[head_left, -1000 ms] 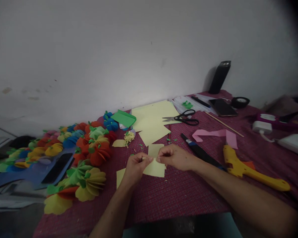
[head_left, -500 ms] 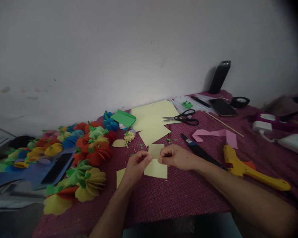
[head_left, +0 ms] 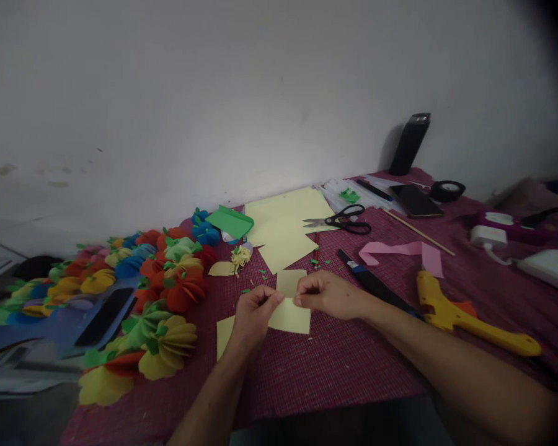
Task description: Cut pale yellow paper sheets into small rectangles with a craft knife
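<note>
Paper slip (head_left: 291,318), yellow: over the cloth (head_left: 353,365) near the table's front, between both hands, pinched at its far edge. Left hand (head_left: 255,314): thumb and forefinger closed on the slip. Right hand (head_left: 330,295): thumb and fingertips closed on the same edge, just beside the left.

Immediately behind: second slip (head_left: 292,281), flat. Partly under the left wrist: third slip (head_left: 224,334).

Farther back: large yellow sheets (head_left: 283,214), flat. Scissors (head_left: 337,222): blades slightly parted, over the sheets; black handles reaching past their edge. Left of these: green folded paper (head_left: 231,221), curled shavings (head_left: 240,259), yellow offcut (head_left: 220,269).

Far left: paper flowers (head_left: 183,288), many, red, orange, yellow, blue, green; black phone (head_left: 105,316) alongside.

Right: black-handled tool (head_left: 379,285), near the right forearm; yellow glue gun (head_left: 478,325); pink ribbon (head_left: 390,249), in a loose bend; thin stick (head_left: 418,232); tape roll (head_left: 447,190); white charger (head_left: 488,235).

Rear right, near the wall: black bottle (head_left: 409,144), upright.
</note>
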`<act>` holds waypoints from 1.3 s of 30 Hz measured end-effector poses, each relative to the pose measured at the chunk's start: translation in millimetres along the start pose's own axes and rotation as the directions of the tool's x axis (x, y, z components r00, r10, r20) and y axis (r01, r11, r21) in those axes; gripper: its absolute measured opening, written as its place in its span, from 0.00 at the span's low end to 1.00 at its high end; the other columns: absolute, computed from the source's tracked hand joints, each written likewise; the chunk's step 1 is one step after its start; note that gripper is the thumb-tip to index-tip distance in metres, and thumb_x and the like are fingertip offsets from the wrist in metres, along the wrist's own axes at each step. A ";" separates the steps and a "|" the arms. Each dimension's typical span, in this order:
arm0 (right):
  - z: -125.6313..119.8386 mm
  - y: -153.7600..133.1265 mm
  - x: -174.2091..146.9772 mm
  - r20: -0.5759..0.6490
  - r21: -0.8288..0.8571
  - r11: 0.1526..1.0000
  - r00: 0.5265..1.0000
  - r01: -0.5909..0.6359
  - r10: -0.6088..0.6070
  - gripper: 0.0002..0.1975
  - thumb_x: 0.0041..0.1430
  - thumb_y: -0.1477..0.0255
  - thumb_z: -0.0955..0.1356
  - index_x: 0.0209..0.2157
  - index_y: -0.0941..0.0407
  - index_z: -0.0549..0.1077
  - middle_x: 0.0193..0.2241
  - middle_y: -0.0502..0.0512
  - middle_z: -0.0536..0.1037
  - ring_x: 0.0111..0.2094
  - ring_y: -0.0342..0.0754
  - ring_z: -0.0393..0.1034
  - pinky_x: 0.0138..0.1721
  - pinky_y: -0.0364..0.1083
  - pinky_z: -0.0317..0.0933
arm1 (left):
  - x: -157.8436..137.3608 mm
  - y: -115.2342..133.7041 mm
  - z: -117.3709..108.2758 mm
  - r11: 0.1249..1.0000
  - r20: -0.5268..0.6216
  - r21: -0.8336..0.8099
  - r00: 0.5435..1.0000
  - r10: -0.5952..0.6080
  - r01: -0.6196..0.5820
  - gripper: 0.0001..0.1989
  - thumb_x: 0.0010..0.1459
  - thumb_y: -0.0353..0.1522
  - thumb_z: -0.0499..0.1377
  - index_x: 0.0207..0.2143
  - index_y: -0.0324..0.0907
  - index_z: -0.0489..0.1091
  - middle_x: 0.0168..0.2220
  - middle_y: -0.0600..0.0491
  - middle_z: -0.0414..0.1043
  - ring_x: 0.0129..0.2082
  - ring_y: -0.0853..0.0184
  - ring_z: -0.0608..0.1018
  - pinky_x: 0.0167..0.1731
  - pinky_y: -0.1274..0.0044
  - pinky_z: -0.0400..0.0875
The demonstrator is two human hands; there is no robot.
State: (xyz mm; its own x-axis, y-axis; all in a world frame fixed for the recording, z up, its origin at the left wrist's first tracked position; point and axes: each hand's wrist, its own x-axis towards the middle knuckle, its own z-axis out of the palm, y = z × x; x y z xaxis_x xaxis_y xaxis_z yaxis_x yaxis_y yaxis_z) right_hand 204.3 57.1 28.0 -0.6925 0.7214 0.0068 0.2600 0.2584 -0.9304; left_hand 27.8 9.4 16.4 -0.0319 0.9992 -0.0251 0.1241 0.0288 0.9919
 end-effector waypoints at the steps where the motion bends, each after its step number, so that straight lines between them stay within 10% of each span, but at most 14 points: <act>1: -3.1 0.4 -0.4 0.015 0.035 0.999 1.000 -0.020 0.019 0.08 0.49 0.70 0.63 0.21 0.59 0.68 0.17 0.48 0.68 0.19 0.39 0.60 0.21 0.39 0.52 | 0.5 1.5 -2.3 1.000 -0.013 -0.018 1.000 -0.016 0.016 0.12 0.46 0.37 0.59 0.20 0.37 0.66 0.15 0.60 0.62 0.16 0.77 0.60 0.16 0.84 0.53; 7: -22.6 -6.2 -2.8 0.017 0.125 0.986 0.994 -0.109 0.107 0.07 0.46 0.71 0.64 0.20 0.59 0.68 0.18 0.50 0.70 0.20 0.40 0.62 0.24 0.41 0.56 | 1.2 9.2 -15.5 0.991 -0.126 -0.119 0.989 -0.073 0.058 0.12 0.43 0.37 0.61 0.20 0.38 0.65 0.15 0.61 0.63 0.14 0.78 0.62 0.15 0.85 0.53; 21: 10.6 5.2 3.4 -0.089 -0.078 0.997 0.996 -0.013 0.006 0.09 0.50 0.68 0.63 0.23 0.59 0.69 0.16 0.46 0.63 0.18 0.38 0.54 0.19 0.38 0.48 | 0.9 2.5 1.4 0.996 0.041 0.089 0.999 -0.011 0.007 0.10 0.45 0.37 0.60 0.22 0.37 0.69 0.17 0.58 0.63 0.17 0.76 0.61 0.18 0.84 0.54; 34: -9.2 0.2 -0.1 -0.098 -0.006 0.999 0.994 -0.040 0.039 0.07 0.47 0.71 0.64 0.20 0.59 0.68 0.17 0.47 0.66 0.21 0.39 0.58 0.22 0.39 0.51 | 4.6 10.9 -15.6 0.998 -0.200 0.061 0.979 0.043 -0.032 0.12 0.47 0.38 0.58 0.22 0.38 0.68 0.20 0.55 0.68 0.21 0.73 0.67 0.22 0.83 0.59; 39: -0.5 2.7 0.9 -0.062 -0.031 0.999 0.998 -0.022 0.020 0.08 0.47 0.70 0.64 0.21 0.59 0.68 0.17 0.46 0.65 0.20 0.38 0.57 0.21 0.39 0.50 | -0.3 7.9 0.1 0.997 0.096 0.064 0.995 0.027 -0.033 0.10 0.48 0.37 0.58 0.27 0.38 0.70 0.21 0.57 0.66 0.21 0.74 0.65 0.20 0.83 0.57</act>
State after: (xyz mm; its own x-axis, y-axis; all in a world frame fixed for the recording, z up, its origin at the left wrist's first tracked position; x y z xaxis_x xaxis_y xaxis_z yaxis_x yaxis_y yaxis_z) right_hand 204.7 58.7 25.6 -0.6439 0.7650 0.0107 0.2962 0.2622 -0.9184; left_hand 28.9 9.3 24.2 0.0666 0.9977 -0.0100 0.1887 -0.0027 0.9820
